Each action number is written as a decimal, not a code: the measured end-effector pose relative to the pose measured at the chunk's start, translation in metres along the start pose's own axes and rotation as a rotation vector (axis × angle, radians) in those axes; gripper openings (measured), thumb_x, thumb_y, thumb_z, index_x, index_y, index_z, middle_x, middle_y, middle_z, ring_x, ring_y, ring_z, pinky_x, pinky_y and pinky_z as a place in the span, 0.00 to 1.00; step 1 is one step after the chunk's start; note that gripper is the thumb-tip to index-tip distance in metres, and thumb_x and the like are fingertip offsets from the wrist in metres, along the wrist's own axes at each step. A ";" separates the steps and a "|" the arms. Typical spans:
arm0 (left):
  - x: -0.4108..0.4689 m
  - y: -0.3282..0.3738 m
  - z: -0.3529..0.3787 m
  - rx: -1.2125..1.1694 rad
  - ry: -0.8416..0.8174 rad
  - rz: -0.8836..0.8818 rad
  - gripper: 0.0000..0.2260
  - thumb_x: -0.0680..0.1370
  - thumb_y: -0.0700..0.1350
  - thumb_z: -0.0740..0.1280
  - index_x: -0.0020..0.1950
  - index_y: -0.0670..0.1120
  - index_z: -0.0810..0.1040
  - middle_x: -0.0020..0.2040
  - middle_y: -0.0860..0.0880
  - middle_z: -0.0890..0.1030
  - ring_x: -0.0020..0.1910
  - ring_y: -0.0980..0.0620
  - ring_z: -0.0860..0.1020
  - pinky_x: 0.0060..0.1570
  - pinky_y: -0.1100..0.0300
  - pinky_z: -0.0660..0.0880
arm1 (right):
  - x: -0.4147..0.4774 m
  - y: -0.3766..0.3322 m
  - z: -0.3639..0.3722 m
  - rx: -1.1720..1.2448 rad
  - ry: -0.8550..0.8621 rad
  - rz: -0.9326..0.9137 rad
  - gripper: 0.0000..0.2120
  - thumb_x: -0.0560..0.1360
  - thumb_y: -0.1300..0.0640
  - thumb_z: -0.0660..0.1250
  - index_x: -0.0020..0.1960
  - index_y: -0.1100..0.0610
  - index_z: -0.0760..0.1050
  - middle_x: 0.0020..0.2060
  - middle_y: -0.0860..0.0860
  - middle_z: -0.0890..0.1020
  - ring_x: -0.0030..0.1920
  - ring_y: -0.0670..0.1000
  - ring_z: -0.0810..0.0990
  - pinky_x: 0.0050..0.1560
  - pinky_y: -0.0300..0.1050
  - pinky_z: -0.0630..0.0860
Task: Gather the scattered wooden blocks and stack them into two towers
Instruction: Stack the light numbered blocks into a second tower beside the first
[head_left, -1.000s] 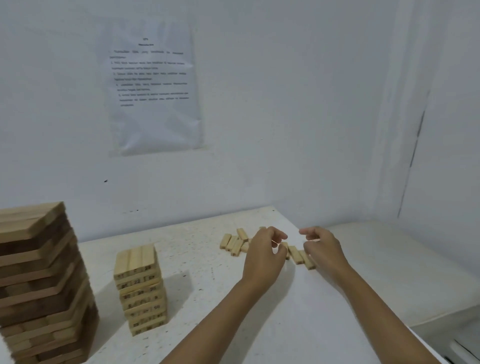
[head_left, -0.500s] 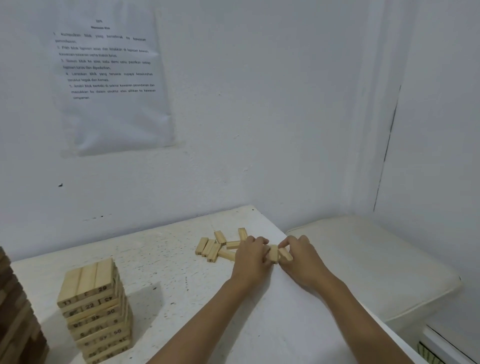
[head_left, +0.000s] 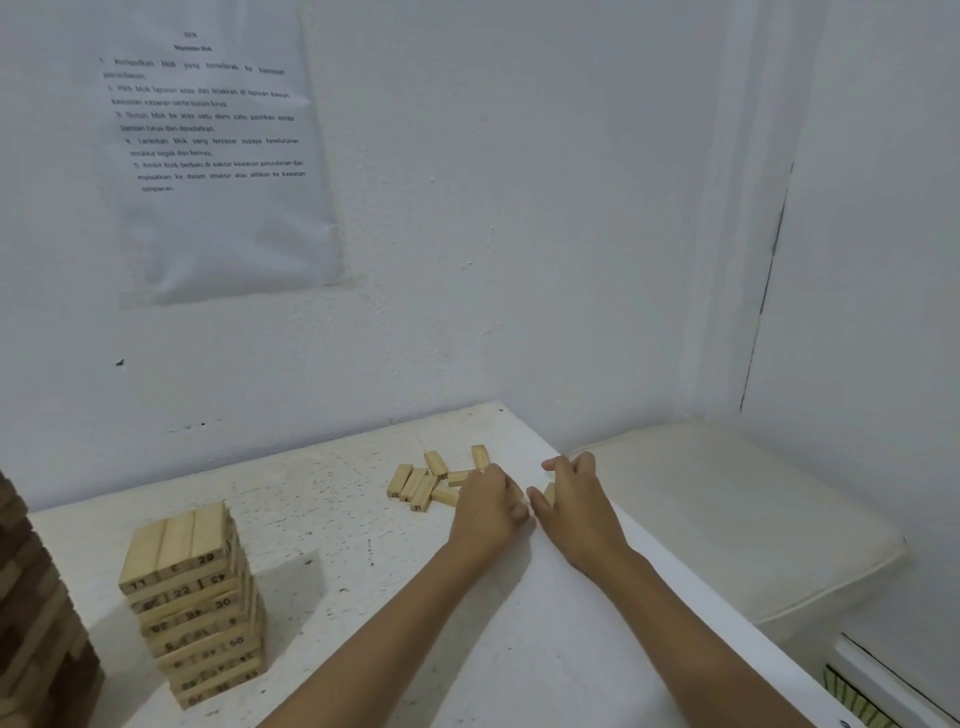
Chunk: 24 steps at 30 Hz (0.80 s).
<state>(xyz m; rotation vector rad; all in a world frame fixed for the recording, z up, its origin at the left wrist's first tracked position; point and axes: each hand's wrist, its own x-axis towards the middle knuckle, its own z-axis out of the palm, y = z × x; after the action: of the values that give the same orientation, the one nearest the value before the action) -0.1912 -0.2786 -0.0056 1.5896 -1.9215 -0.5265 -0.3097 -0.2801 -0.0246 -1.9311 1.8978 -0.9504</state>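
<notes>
white painted wall (head_left: 519, 208) at a corner | printed text sheet (head_left: 208, 156) stuck flat on it, upper left | small dark mark (head_left: 120, 362) below the sheet | thin dark crack (head_left: 769, 291) running down near the corner | white speckled worktop (head_left: 332, 488) against the wall | cream cushioned seat (head_left: 727, 509) just beside the worktop's right edge, lower

L hand (head_left: 488, 506) & R hand (head_left: 576, 499) closed in together over edge blocks (head_left: 549, 492), hiding most.
</notes>
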 end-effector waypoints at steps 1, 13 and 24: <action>-0.004 0.000 -0.004 -0.045 0.002 -0.017 0.04 0.77 0.37 0.62 0.48 0.43 0.68 0.50 0.43 0.76 0.47 0.51 0.71 0.41 0.61 0.66 | 0.000 0.000 0.001 -0.010 0.001 0.017 0.22 0.80 0.51 0.63 0.70 0.59 0.66 0.61 0.57 0.65 0.58 0.57 0.74 0.55 0.46 0.73; -0.067 0.002 -0.048 -0.551 -0.015 -0.309 0.10 0.82 0.42 0.54 0.57 0.42 0.73 0.39 0.48 0.78 0.36 0.54 0.74 0.36 0.64 0.69 | -0.034 -0.028 -0.025 0.306 -0.110 0.109 0.16 0.70 0.62 0.71 0.57 0.56 0.76 0.44 0.51 0.76 0.35 0.43 0.74 0.29 0.29 0.68; -0.159 -0.023 -0.093 -0.501 0.175 -0.302 0.07 0.79 0.42 0.65 0.57 0.46 0.77 0.43 0.51 0.76 0.39 0.57 0.75 0.37 0.68 0.74 | -0.106 -0.085 -0.028 0.577 -0.397 0.052 0.08 0.71 0.60 0.75 0.49 0.59 0.83 0.34 0.44 0.75 0.34 0.41 0.74 0.31 0.27 0.68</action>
<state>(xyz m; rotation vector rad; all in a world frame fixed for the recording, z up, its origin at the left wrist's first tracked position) -0.0944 -0.1224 0.0202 1.5300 -1.2937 -0.8822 -0.2523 -0.1624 0.0205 -1.5686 1.2682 -0.8898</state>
